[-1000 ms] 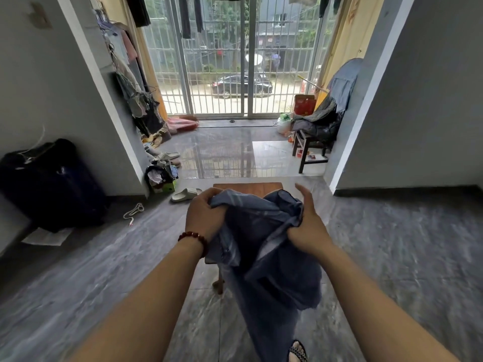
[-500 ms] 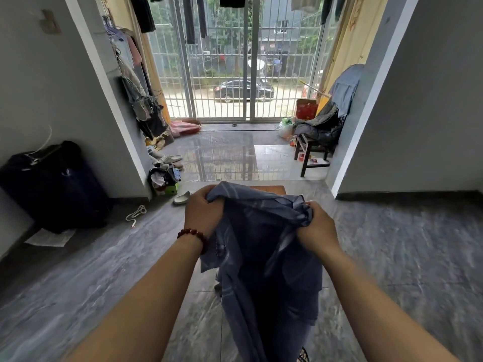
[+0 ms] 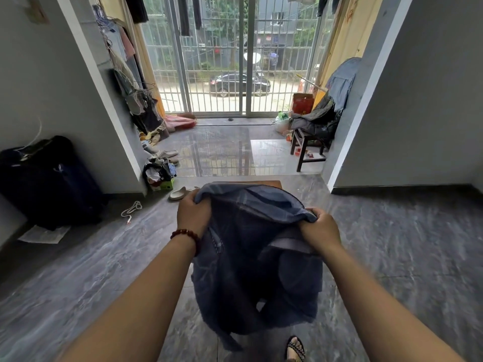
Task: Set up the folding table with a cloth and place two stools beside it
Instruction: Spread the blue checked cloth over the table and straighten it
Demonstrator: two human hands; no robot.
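A dark blue cloth (image 3: 251,270) hangs bunched in front of me, held up at its top edge. My left hand (image 3: 193,214), with a red bead bracelet at the wrist, grips its left corner. My right hand (image 3: 319,229) grips the right part of the edge. Behind the cloth only the far brown edge of the folding table (image 3: 271,182) shows; the rest of it is hidden. A dark wooden stool (image 3: 305,147) stands by the right doorway under a pile of clothes.
A black suitcase (image 3: 49,181) leans on the left wall with a paper (image 3: 44,234) on the floor beside it. Shoes and a slipper (image 3: 178,193) lie near the left door post. My sandalled foot (image 3: 295,348) is below the cloth. Barred glass doors (image 3: 245,61) close the far end.
My hands have moved apart, stretching the cloth's top edge wider. My right hand has closed from a looser hold into a firm grip. The cloth now hides more of the table.
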